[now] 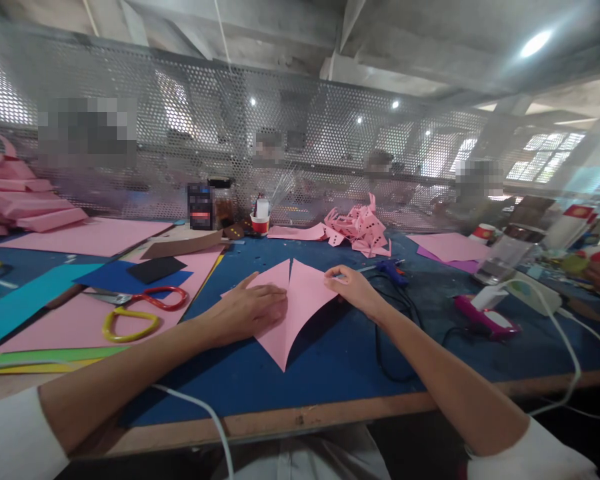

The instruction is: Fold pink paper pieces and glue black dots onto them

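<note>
A pink paper sheet point(305, 287) lies in front of me, with a crease down its middle, a slit at the top and a point toward me. My left hand point(260, 307) rests flat on its left half, fingers stretched out across the paper. At the right corner, my right hand point(347, 287) pinches the sheet's edge between thumb and fingers. The right half curves up off the blue table mat point(340, 373). Behind my right hand lies a blue glue gun point(391, 270), its dark cord running down beside my forearm.
Left of me, scissors point(140, 303) with red and yellow handles lie on coloured sheets. Cut pink pieces point(357, 230) are heaped against a perforated metal screen point(300, 133). A pink-and-white power strip point(487, 317), a clear jar point(510, 253) and a white cable point(573, 340) occupy the right.
</note>
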A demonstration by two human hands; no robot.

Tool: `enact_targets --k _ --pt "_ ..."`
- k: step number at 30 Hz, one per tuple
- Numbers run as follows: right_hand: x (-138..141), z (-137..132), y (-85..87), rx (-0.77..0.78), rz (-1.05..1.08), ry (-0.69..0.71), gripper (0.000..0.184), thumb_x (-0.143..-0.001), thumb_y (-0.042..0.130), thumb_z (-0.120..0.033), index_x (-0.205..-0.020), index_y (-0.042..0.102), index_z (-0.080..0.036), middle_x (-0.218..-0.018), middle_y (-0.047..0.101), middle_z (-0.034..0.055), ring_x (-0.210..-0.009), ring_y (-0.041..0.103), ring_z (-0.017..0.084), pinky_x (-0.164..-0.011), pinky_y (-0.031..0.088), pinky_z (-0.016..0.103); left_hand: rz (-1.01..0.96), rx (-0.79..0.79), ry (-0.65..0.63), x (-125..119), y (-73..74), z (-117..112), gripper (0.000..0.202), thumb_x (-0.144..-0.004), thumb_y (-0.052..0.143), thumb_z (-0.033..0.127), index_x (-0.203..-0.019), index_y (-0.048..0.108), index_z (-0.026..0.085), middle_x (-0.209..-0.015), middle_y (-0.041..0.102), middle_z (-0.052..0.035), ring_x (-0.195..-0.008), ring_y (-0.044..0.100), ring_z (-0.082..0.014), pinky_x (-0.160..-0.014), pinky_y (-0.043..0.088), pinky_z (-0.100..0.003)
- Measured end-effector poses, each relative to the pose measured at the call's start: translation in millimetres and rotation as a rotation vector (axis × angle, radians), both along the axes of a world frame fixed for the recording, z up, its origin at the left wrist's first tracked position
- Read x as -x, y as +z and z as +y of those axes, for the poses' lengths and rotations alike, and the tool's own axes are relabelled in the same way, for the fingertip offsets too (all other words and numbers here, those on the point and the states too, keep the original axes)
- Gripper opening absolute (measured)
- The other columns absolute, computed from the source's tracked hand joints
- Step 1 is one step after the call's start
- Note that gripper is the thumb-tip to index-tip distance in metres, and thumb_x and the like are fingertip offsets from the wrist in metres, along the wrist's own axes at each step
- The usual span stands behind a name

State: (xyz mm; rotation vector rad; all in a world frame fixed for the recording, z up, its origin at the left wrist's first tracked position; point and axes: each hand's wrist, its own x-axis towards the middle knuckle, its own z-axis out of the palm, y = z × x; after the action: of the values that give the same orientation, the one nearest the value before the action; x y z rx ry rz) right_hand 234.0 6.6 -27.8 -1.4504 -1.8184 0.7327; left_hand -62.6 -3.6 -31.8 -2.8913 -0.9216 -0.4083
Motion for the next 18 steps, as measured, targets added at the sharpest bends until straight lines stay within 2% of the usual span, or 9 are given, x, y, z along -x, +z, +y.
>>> enact_targets --k 4,7,11,16,18 --pt "1.5 0.1 1.1 -0.010 0.040 0.005 0.030 -0.085 0.062 -0.040 -0.109 0.066 -0.021 -0.088 0.070 0.0016 -0.061 0.063 0.014 -0.064 0.050 0.026 0.000 -0.010 0.015 1.9 -2.2 2.3 0.039 -0.101 0.045 0.043 -0.136 0.055 0.031 -0.141 0.062 -0.0018 -0.132 0.054 -0.0174 -0.125 0.012 -0.043" --pt "0.5 1.5 -0.8 -0.007 0.037 0.014 0.027 -0.083 0.062 -0.036 -0.103 0.070 -0.020 -0.092 0.072 0.0029 -0.074 0.066 0.017 -0.066 0.050 0.026 0.021 -0.008 0.018 2.3 -2.6 2.5 0.038 -0.103 0.040 0.043 -0.135 0.055 0.031 -0.142 0.061 -0.0018 -0.133 0.053 -0.0166 -0.124 0.015 -0.042" --pt "-1.8 3.3 -4.4 0.006 -0.011 0.015 0.019 -0.081 0.064 -0.032 -0.090 0.074 -0.019 -0.090 0.074 0.0032 -0.080 0.066 0.019 -0.074 0.049 0.029 0.029 -0.003 0.026 1.3 -2.3 1.6 0.037 -0.103 0.039 0.042 -0.134 0.057 0.030 -0.142 0.061 -0.0024 -0.133 0.053 -0.0168 -0.124 0.016 -0.041" --pt "-2.6 4.3 -5.8 0.004 -0.088 0.026 0.012 -0.082 0.066 -0.023 -0.088 0.075 -0.018 -0.090 0.075 0.0031 -0.088 0.067 0.021 -0.087 0.048 0.034 0.051 -0.014 0.028 -0.7 0.3 -0.3 0.034 -0.103 0.042 0.040 -0.131 0.059 0.031 -0.141 0.061 -0.0031 -0.133 0.054 -0.0185 -0.123 0.017 -0.045" --pt "-2.3 4.1 -5.5 0.011 -0.120 0.041 0.010 -0.086 0.067 -0.024 -0.090 0.073 -0.017 -0.091 0.073 0.0035 -0.090 0.066 0.020 -0.089 0.049 0.037 0.064 -0.015 0.030 -1.1 1.9 -1.5 0.034 -0.103 0.042 0.039 -0.131 0.059 0.031 -0.142 0.061 -0.0033 -0.133 0.054 -0.0192 -0.123 0.017 -0.045"
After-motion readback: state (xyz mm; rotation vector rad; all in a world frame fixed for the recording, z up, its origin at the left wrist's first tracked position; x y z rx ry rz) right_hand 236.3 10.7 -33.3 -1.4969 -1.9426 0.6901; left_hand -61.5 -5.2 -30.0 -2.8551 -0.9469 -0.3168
